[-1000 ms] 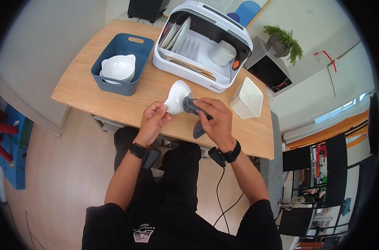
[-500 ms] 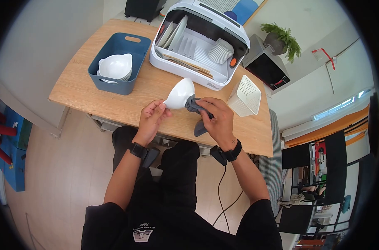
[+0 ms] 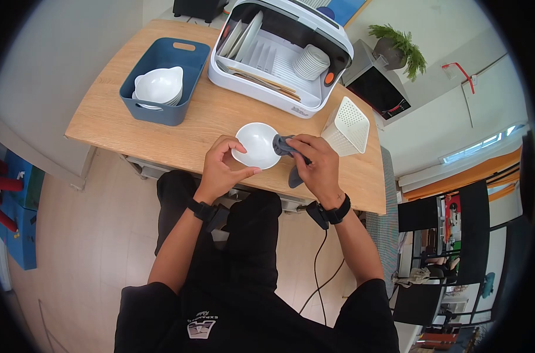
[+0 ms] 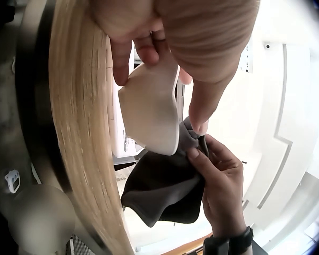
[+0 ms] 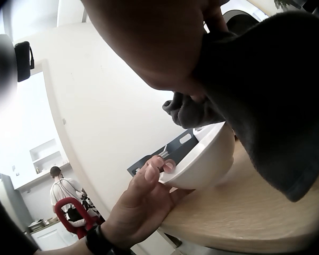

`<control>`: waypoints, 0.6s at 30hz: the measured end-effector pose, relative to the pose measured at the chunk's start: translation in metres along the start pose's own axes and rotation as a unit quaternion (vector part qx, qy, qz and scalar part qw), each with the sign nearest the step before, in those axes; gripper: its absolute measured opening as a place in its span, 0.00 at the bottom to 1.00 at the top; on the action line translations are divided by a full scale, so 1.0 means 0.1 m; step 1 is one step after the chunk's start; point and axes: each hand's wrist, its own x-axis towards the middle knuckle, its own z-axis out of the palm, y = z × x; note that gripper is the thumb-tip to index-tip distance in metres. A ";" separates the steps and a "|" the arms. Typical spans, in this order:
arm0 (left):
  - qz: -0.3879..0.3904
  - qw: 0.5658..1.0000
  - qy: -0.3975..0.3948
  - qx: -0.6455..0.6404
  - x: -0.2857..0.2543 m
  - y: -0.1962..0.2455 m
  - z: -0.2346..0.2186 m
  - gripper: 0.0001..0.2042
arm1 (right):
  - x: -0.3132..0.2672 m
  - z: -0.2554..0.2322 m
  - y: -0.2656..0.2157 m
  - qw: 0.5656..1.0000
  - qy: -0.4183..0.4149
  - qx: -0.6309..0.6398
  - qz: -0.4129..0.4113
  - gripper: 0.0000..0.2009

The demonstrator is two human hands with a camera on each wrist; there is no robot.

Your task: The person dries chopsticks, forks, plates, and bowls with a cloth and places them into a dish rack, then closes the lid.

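Note:
A white bowl (image 3: 258, 146) is held above the near part of the wooden table, its inside facing up toward the head view. My left hand (image 3: 219, 167) grips its left side, thumb and fingers spread around it. Bunched in my right hand (image 3: 319, 167) is a dark grey cloth (image 3: 284, 145), which meets the bowl's right rim. In the left wrist view the cloth (image 4: 165, 183) hangs down beside the bowl (image 4: 151, 106). The right wrist view shows the left fingers at the rim of the bowl (image 5: 202, 164).
A blue basket (image 3: 188, 88) with stacked white bowls (image 3: 160, 86) stands at the left. Behind is an open white dish cabinet (image 3: 261, 88) with plates, small dishes and chopsticks. A white perforated holder (image 3: 346, 132) stands at the right. In the right wrist view, a person (image 5: 64, 188) is in the background.
The bowl has turned from a tilted pose to show its round inside. My left hand has shifted its grip, its thumb and fingers now spread wider. The right hand has moved slightly right with the cloth.

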 end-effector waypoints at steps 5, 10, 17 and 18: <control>0.027 0.998 -0.019 0.060 -0.01 -0.07 0.00 0.24 | -0.11 0.20 0.03 0.998 -0.060 -0.007 -0.013 0.18; 0.013 0.999 -0.020 0.040 0.01 -0.01 0.02 0.35 | -0.11 0.33 0.05 0.998 -0.069 0.012 0.002 0.12; -0.038 0.998 -0.042 0.017 0.05 -0.02 0.03 0.49 | -0.17 0.50 0.11 0.994 -0.102 0.034 0.017 0.15; -0.038 0.998 -0.040 0.019 0.05 -0.03 0.02 0.49 | -0.17 0.51 0.10 0.994 -0.097 0.052 0.016 0.15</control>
